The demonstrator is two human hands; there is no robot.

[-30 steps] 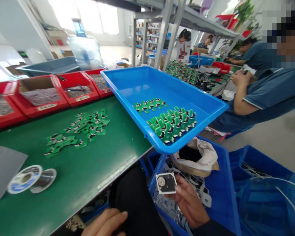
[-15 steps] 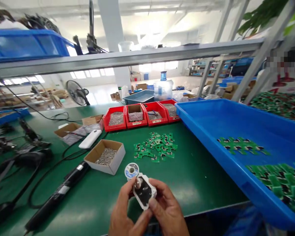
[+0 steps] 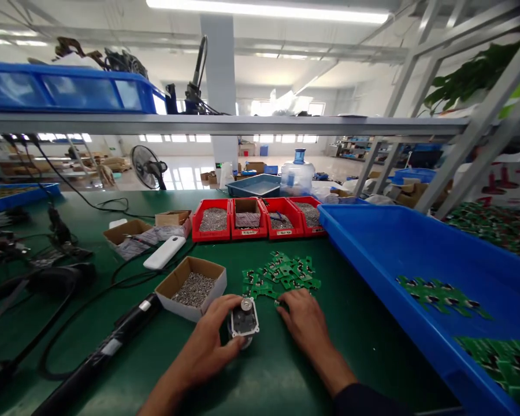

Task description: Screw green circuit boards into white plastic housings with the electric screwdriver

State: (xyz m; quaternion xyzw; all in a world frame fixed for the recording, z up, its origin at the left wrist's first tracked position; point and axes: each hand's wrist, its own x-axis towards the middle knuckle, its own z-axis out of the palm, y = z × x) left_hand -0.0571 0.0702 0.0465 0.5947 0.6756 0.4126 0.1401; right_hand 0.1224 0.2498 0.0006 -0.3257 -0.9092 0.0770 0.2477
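In my left hand (image 3: 214, 335) is a small square housing (image 3: 245, 321) with a pale rim, a dark inside and a round metal part at its top corner. My thumb and fingers close around its left side. A round rim of something shows under it, mostly hidden. My right hand (image 3: 302, 318) reaches to the near edge of a loose pile of green circuit boards (image 3: 288, 270). Its thumb and fingertips pinch the edge of one board there, largely covered by the fingers. To the left stands an open cardboard box (image 3: 195, 289) of small metal parts.
Red bins (image 3: 212, 221) with small metal parts line the back. On the right, a large blue tray (image 3: 372, 231) holds rows of green boards. A black cylindrical tool (image 3: 108, 346), cables and a white power-bank-like block (image 3: 164, 252) lie left. A metal shelf (image 3: 260, 124) crosses above.
My right hand has let go of the housing and moved away to the boards. The housing stays in my left hand, now turned. The view has tilted up.
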